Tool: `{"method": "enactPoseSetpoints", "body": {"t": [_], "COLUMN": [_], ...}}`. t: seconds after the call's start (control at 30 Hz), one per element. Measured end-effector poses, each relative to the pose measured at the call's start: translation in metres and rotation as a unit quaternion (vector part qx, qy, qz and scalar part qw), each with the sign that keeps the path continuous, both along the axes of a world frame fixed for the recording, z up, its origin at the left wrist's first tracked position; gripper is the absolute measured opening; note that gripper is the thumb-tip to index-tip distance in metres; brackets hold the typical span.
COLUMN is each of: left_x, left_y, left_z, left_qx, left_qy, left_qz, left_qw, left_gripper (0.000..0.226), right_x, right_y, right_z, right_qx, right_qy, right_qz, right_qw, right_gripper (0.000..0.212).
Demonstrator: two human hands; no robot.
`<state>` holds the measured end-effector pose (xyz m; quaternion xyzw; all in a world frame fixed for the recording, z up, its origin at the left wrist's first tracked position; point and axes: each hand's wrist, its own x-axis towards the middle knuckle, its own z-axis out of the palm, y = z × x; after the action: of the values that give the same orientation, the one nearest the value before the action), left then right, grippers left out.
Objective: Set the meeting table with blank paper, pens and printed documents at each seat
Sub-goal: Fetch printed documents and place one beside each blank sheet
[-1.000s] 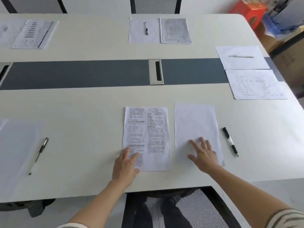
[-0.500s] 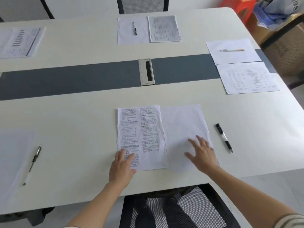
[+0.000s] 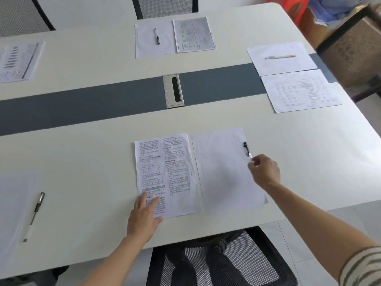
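Note:
At the near seat a printed document (image 3: 165, 174) lies on the white table (image 3: 299, 153), and a blank sheet (image 3: 222, 170) lies just to its right. My left hand (image 3: 145, 215) rests flat on the document's lower left corner with straight fingers. My right hand (image 3: 265, 169) pinches the near end of a black pen (image 3: 246, 149) over the blank sheet's right edge. Whether the pen's far end touches the paper I cannot tell.
Other seats hold paper sets: a blank sheet (image 3: 12, 205) with a pen (image 3: 35, 215) at near left, a sheet and pen (image 3: 157, 36) with a document (image 3: 193, 35) at the far side, two sheets (image 3: 299, 90) and a pen (image 3: 280, 57) at right. A cable grommet (image 3: 173, 90) sits mid-table. A mesh chair (image 3: 216, 263) stands below me.
My right hand left the blank sheet, reached right and picked up the black pen, bringing it over the sheet's right edge. The left hand stays on the document.

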<state>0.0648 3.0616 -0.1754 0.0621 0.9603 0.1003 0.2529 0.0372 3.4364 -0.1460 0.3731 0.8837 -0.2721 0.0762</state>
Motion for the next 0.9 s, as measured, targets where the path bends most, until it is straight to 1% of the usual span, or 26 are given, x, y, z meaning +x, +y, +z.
{"method": "enactPoseSetpoints", "body": {"t": [0.03, 0.1, 0.2, 0.27, 0.33, 0.37, 0.43, 0.53, 0.6, 0.63, 0.7, 0.9], "left_x": [0.000, 0.000, 0.001, 0.001, 0.001, 0.001, 0.001, 0.003, 0.003, 0.004, 0.004, 0.004], "left_y": [0.000, 0.000, 0.001, 0.001, 0.000, -0.001, -0.002, -0.001, -0.002, -0.003, -0.004, -0.005], "left_z": [0.000, 0.000, -0.001, -0.001, -0.002, -0.002, -0.002, -0.002, -0.002, -0.002, -0.002, 0.000], "left_qx": [0.001, 0.001, 0.006, 0.013, 0.012, 0.009, 0.006, 0.008, 0.009, 0.010, 0.013, 0.004], "left_qy": [0.000, -0.001, -0.002, -0.005, -0.004, -0.003, -0.002, -0.001, 0.004, 0.005, 0.004, -0.001], "left_qz": [0.002, 0.004, 0.009, 0.015, 0.016, 0.015, 0.015, 0.018, 0.014, 0.010, 0.007, -0.003], "left_qw": [1.000, 1.000, 1.000, 1.000, 1.000, 1.000, 1.000, 1.000, 1.000, 1.000, 1.000, 1.000], "left_gripper": [0.067, 0.067, 0.067, 0.067, 0.066, 0.066, 0.066, 0.066, 0.066, 0.066, 0.066, 0.066], "right_x": [-0.006, -0.016, -0.020, -0.018, -0.017, -0.016, -0.011, 0.013, 0.035, 0.044, 0.054, 0.041], "right_y": [-0.016, -0.045, -0.068, -0.072, -0.073, -0.072, -0.068, -0.059, -0.055, -0.055, -0.055, -0.061], "right_z": [0.004, 0.003, -0.014, -0.026, -0.032, -0.032, -0.029, -0.023, -0.026, -0.029, -0.037, -0.036], "right_qx": [-0.011, -0.044, -0.074, -0.076, -0.088, -0.097, -0.094, -0.006, 0.036, 0.048, 0.062, 0.053], "right_qy": [0.015, 0.013, -0.034, -0.066, -0.072, -0.071, -0.062, -0.043, -0.078, -0.102, -0.123, -0.124], "right_qz": [0.027, 0.065, 0.092, 0.090, 0.076, 0.073, 0.086, 0.150, 0.210, 0.238, 0.259, 0.252], "right_qw": [0.999, 0.997, 0.992, 0.991, 0.991, 0.990, 0.990, 0.988, 0.974, 0.965, 0.956, 0.958], "right_gripper": [0.023, 0.022, 0.023, 0.018, 0.014, 0.016, 0.032, 0.063, 0.080, 0.085, 0.087, 0.088]}}
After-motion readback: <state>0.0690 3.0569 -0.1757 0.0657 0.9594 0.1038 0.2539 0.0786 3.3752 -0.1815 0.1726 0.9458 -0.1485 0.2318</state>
